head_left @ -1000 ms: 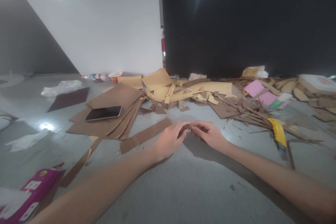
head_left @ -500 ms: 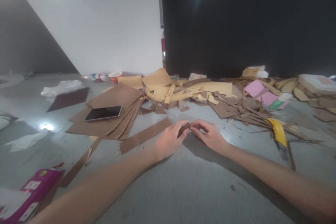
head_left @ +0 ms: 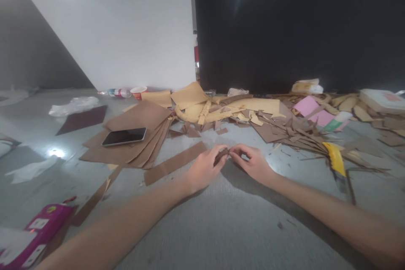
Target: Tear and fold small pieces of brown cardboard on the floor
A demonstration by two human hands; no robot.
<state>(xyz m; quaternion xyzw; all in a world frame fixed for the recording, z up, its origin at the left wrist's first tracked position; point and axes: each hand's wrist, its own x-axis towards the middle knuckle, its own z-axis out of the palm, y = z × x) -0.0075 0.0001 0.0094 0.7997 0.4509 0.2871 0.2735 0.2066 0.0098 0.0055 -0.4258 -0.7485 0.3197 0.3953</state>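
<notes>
- Pinching a small brown piece [head_left: 221, 154] between thumb and fingers, the left hand [head_left: 207, 166] was closed around it, just above the middle of the table [head_left: 190, 232].
- The right hand [head_left: 251, 162] met it from the other side, thumb and index finger curled into a loop with their tips together, apparently nipping the piece's end; the contact itself was too small to tell for certain.
- Compared with a second earlier, more of the piece's brown side showed inside the left hand's grip, and the right hand's finger loop looked rounder. Both wrists had kept nearly the same place, so the work seemed to be a fine fingertip adjustment, with the piece turned or shifted slightly.
- Just beyond the left hand a flat brown strip [head_left: 175, 163] lay slantwise on the table.
- Farther left, a phone [head_left: 125, 136] rested on fanned brown sheets [head_left: 139, 114].
- Right of the right hand were a yellow-handled tool [head_left: 334, 158] and, behind it, a heap of brown scraps [head_left: 284, 130].
- Toward the table's far edge lay tan sheets [head_left: 190, 95], a pink sheet [head_left: 306, 106], a paper cup [head_left: 139, 92] and a bottle [head_left: 119, 93] on its side.
- Toward the near left corner sat a purple box [head_left: 54, 220] with white panels, partly cut off.
</notes>
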